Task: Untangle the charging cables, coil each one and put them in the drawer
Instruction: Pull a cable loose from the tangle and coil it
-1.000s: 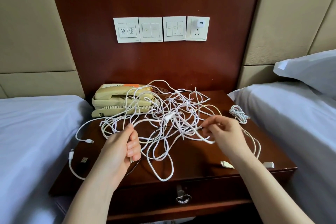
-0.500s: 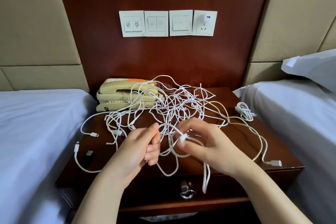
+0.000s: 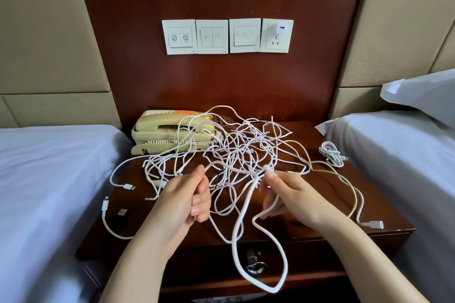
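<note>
A tangle of white charging cables [image 3: 241, 152] sprawls over the dark wooden nightstand [image 3: 384, 194]. My left hand [image 3: 187, 197] grips one thick white cable in a curled fist. My right hand [image 3: 290, 194] pinches the same cable at its fingertips, and a long loop of it [image 3: 261, 253] hangs down in front of the shut drawer [image 3: 307, 268] with its metal ring pull [image 3: 256, 267]. One small coiled cable [image 3: 331, 154] lies apart at the right edge. Loose plug ends lie at the left [image 3: 129, 186] and right [image 3: 373, 224].
A beige telephone [image 3: 157, 135] stands at the back left of the nightstand, with cables draped over it. Beds with white sheets flank both sides [image 3: 44, 179] [image 3: 406, 160]. Wall switches and a socket with a white charger [image 3: 280, 29] sit above.
Both hands have drawn apart and lifted the thick cable out of the tangle. Its loop now hangs lower, in front of the drawer.
</note>
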Tool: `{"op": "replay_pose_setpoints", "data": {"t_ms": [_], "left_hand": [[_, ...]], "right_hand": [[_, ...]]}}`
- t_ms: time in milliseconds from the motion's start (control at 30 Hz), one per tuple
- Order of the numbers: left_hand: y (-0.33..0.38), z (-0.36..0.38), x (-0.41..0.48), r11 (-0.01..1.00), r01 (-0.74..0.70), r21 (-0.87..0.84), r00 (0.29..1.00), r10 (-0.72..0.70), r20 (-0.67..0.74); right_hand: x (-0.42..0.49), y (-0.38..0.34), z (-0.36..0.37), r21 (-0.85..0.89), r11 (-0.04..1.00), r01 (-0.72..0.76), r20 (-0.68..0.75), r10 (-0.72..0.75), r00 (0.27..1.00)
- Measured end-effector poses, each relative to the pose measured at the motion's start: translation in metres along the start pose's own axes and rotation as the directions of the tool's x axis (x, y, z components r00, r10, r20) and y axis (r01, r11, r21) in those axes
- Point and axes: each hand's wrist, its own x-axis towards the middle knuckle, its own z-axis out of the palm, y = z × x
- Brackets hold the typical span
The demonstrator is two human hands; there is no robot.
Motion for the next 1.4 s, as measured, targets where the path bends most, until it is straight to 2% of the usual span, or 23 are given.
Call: {"op": "replay_pose_setpoints", "data": {"t_ms": [133, 233, 300, 333, 367, 433, 500, 533, 600, 767, 867, 1033, 1200, 1400], "left_hand": [[-0.003, 0.002, 0.001, 0.999, -0.010, 0.051, 0.999, 0.008, 0.037], [-0.003, 0.004, 0.000, 0.995, 0.011, 0.103, 0.996, -0.019, 0.083], [-0.005, 0.007, 0.000, 0.989, 0.010, 0.150, 0.996, -0.024, 0.091], [-0.007, 0.010, 0.001, 0.984, 0.005, 0.178, 0.996, -0.021, 0.091], [-0.008, 0.012, 0.001, 0.979, -0.003, 0.205, 0.996, -0.015, 0.090], [-0.012, 0.018, 0.002, 0.969, -0.017, 0.247, 0.996, -0.006, 0.092], [-0.014, 0.022, 0.002, 0.958, -0.021, 0.286, 0.995, -0.007, 0.097], [-0.015, 0.023, 0.002, 0.955, -0.017, 0.295, 0.995, -0.012, 0.098], [-0.014, 0.025, 0.001, 0.966, 0.006, 0.259, 0.993, -0.037, 0.112], [-0.014, 0.026, 0.003, 0.982, 0.088, 0.166, 0.972, -0.121, 0.203], [-0.013, 0.026, 0.002, 0.979, 0.173, 0.108, 0.941, -0.197, 0.276], [-0.012, 0.030, 0.001, 0.963, 0.245, 0.108, 0.889, -0.268, 0.372], [-0.011, 0.033, -0.002, 0.964, 0.258, -0.064, 0.874, -0.204, 0.442], [-0.009, 0.034, -0.002, 0.960, 0.204, -0.190, 0.914, -0.116, 0.390]], "right_hand": [[0.006, 0.006, -0.001, -0.093, 0.996, -0.002, -0.061, -0.003, 0.998], [0.007, 0.006, -0.001, -0.125, 0.984, 0.124, -0.174, -0.145, 0.974], [0.004, -0.001, 0.001, -0.057, 0.979, 0.197, -0.221, -0.205, 0.954], [0.001, -0.006, 0.002, 0.044, 0.977, 0.207, -0.212, -0.193, 0.958], [-0.002, -0.010, 0.003, 0.182, 0.965, 0.189, -0.163, -0.159, 0.974], [-0.010, -0.020, 0.007, 0.415, 0.908, 0.059, 0.044, -0.085, 0.995], [-0.015, -0.027, 0.010, 0.471, 0.877, -0.094, 0.263, -0.038, 0.964], [-0.017, -0.028, 0.010, 0.468, 0.873, -0.137, 0.332, -0.030, 0.943], [-0.018, -0.030, 0.007, 0.460, 0.872, -0.169, 0.380, -0.022, 0.925], [-0.016, -0.025, 0.001, 0.447, 0.877, -0.177, 0.366, 0.001, 0.931], [-0.014, -0.019, 0.003, 0.379, 0.914, -0.145, 0.290, 0.031, 0.957], [-0.013, -0.019, 0.012, 0.281, 0.958, 0.063, 0.079, -0.088, 0.993], [-0.009, -0.015, 0.015, 0.112, 0.991, 0.077, 0.019, -0.079, 0.997], [-0.008, -0.017, 0.025, 0.128, 0.990, -0.062, 0.164, 0.041, 0.986]]}}
